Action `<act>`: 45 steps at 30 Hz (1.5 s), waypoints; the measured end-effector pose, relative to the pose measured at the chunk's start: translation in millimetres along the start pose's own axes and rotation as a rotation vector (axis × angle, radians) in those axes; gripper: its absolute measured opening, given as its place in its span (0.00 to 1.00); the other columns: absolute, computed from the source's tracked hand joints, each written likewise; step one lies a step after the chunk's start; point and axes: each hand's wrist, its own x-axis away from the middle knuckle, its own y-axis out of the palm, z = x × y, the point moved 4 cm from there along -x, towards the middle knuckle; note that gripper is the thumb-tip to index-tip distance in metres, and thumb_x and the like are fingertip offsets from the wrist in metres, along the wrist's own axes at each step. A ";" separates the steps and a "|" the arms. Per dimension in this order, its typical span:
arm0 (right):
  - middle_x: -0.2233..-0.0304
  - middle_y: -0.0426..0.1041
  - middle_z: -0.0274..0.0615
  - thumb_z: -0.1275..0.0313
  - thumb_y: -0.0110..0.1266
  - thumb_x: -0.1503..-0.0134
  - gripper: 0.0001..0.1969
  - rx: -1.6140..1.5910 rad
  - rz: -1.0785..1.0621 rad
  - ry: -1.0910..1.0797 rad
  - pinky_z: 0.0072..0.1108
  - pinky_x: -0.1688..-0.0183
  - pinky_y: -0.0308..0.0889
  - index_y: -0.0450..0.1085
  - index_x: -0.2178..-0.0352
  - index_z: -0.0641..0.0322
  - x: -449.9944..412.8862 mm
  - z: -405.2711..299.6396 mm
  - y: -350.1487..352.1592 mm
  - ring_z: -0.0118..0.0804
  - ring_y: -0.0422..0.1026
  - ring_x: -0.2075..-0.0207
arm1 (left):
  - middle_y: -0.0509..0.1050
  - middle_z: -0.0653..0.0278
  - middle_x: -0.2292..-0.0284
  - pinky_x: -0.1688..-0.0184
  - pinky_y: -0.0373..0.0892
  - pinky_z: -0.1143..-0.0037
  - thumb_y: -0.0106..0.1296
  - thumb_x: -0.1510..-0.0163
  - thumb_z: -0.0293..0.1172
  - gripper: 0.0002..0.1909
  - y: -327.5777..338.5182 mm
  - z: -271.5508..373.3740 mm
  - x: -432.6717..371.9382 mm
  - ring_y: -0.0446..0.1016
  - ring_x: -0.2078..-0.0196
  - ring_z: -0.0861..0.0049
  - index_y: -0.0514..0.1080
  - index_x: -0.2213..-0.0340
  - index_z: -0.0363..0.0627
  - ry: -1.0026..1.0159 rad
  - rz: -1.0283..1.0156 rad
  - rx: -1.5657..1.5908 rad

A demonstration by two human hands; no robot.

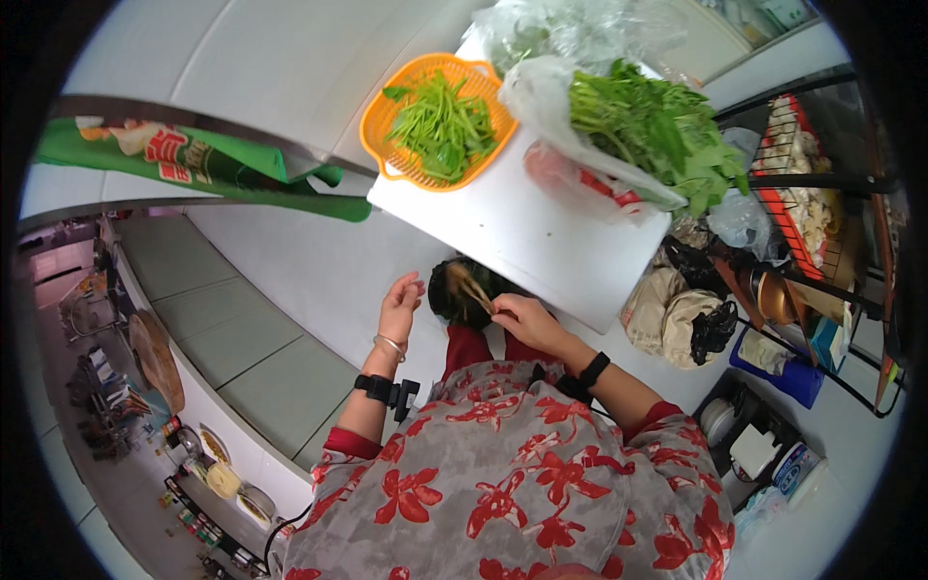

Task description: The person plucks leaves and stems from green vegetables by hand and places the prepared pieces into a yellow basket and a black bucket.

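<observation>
My right hand (533, 323) pinches a thin brownish item (471, 288), perhaps a stalk or leaf, over a dark bin or bag (451, 293) near the table's lower edge; blur hides exactly what it is. To the left of that dark opening, my left hand (403, 297) is raised with its fingers slightly bent and nothing visible in it. On the white table (551, 250), an orange plastic basket (370, 138) holds green leafy stems (446, 130). Beside it lies a clear plastic bag (540, 87) with a large bunch of leafy greens (645, 123) and something red.
At the right stands a black wire rack (819, 181) with a red tray (779, 210). Paper sacks (656, 312) and a black-framed container (747, 428) sit on the floor. A green bag (217, 170) hangs at the left, above a kitchen counter (203, 406) with dishes.
</observation>
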 end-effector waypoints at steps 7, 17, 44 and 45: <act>0.65 0.71 0.47 0.75 0.53 0.46 0.11 0.100 0.077 0.039 0.26 0.61 0.66 0.66 0.61 0.66 -26.2 183.4 111.6 0.43 0.71 0.66 | 0.74 0.65 0.61 0.53 0.65 0.77 0.44 0.39 0.31 0.13 -69.6 -85.9 19.3 0.71 0.57 0.78 0.70 0.55 0.41 -0.075 0.045 -0.063; 0.56 0.71 0.51 0.70 0.49 0.44 0.15 0.245 -0.131 0.366 0.34 0.50 0.64 0.68 0.56 0.65 -13.2 194.5 128.4 0.52 0.69 0.54 | 0.75 0.66 0.65 0.55 0.67 0.79 0.44 0.40 0.28 0.10 -97.0 -81.0 29.6 0.72 0.62 0.80 0.71 0.59 0.38 0.010 -0.040 -0.041; 0.63 0.71 0.35 0.72 0.54 0.51 0.10 1.043 0.513 -0.362 0.32 0.53 0.59 0.72 0.65 0.56 -53.2 -137.0 -307.0 0.40 0.67 0.57 | 0.72 0.55 0.60 0.49 0.64 0.66 0.49 0.55 0.20 0.14 281.2 288.0 -49.6 0.67 0.53 0.58 0.71 0.63 0.38 1.444 -0.075 -1.029; 0.63 0.71 0.35 0.72 0.54 0.51 0.10 1.084 0.539 -0.387 0.32 0.53 0.59 0.72 0.65 0.56 -49.9 -131.9 -302.6 0.40 0.67 0.57 | 0.71 0.55 0.59 0.48 0.63 0.66 0.50 0.56 0.21 0.15 279.8 284.1 -52.1 0.67 0.52 0.58 0.71 0.62 0.38 1.445 -0.071 -1.078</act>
